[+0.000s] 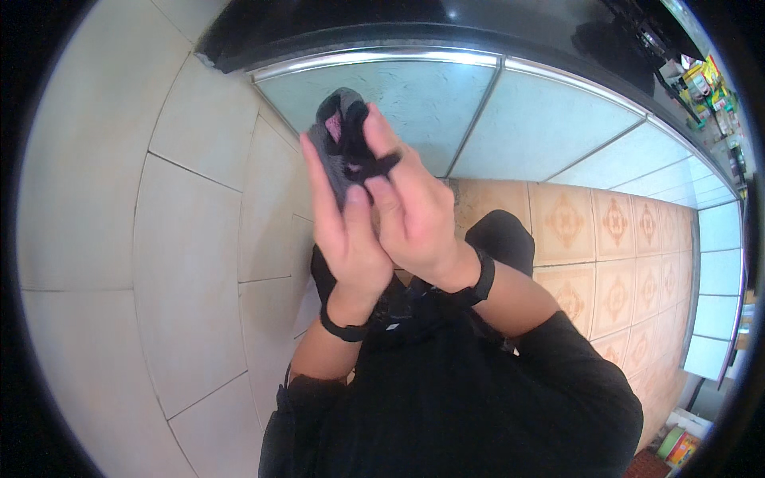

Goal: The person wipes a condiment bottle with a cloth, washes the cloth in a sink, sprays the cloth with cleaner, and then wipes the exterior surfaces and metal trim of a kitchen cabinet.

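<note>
In front of my body I hold up a soft grey and black fabric item with a small pink patch inside its folds. Blur leaves its exact kind unclear. My left hand lies along its left side, with the thumb against its lower end. From the right, my right hand grips the black part, its thumb beside the left one. A black strip of the item sticks out over the right fingers. Black bands circle both wrists.
A black glossy countertop with metal-framed, pale blue panels below it runs across the front. Pale tiled wall is at the left. Patterned orange tiles cover the floor. Assorted packages stand at the far upper right.
</note>
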Demonstrator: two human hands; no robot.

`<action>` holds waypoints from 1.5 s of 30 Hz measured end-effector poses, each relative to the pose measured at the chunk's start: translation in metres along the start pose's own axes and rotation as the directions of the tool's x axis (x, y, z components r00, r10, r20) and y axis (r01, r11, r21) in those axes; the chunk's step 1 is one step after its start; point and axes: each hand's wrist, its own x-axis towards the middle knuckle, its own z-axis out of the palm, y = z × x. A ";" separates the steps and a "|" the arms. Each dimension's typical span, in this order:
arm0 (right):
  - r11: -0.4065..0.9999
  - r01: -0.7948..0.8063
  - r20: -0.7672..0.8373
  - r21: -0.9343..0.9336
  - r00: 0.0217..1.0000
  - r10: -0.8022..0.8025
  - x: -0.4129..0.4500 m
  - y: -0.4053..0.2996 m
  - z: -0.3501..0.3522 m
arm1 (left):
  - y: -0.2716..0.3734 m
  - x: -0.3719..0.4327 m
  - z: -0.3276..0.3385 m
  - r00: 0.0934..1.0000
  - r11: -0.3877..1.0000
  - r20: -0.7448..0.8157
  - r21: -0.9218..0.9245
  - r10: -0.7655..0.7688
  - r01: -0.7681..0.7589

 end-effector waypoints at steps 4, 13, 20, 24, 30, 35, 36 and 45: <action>0.852 0.387 0.245 -0.352 0.917 -0.315 -0.012 0.031 -0.029 | 0.003 0.021 -0.004 0.908 0.730 0.147 -0.550 -0.393 0.406; 0.626 0.552 0.506 -0.550 0.817 -0.276 -0.021 0.034 -0.061 | -0.032 0.025 -0.003 0.737 0.614 0.249 -0.422 -0.629 0.667; 0.715 -0.697 0.052 0.052 0.717 0.695 -0.021 0.060 -0.097 | -0.062 0.031 -0.023 0.710 0.423 0.403 -0.596 -0.578 0.683; 0.849 -0.358 -0.004 0.389 0.921 0.390 -0.036 0.063 -0.098 | -0.060 0.025 -0.009 0.739 0.382 0.306 -0.702 -0.600 0.601; 0.977 -0.066 -0.147 -0.203 0.989 0.036 -0.017 0.078 -0.095 | -0.050 0.037 0.001 0.808 0.390 0.507 -0.708 -0.301 0.589; 0.986 0.039 -0.200 -0.161 0.977 -0.071 0.002 0.089 -0.112 | -0.068 0.051 -0.008 0.796 0.951 0.565 -0.062 -0.218 0.304; 0.988 -0.102 -0.279 -0.118 0.958 0.066 0.003 0.093 -0.111 | -0.078 0.052 -0.003 0.878 0.968 0.416 0.035 -0.239 0.247; 0.932 -0.256 -0.532 -0.255 0.842 0.085 0.058 0.098 -0.094 | -0.092 0.081 0.102 0.991 0.925 0.042 0.356 0.126 -0.133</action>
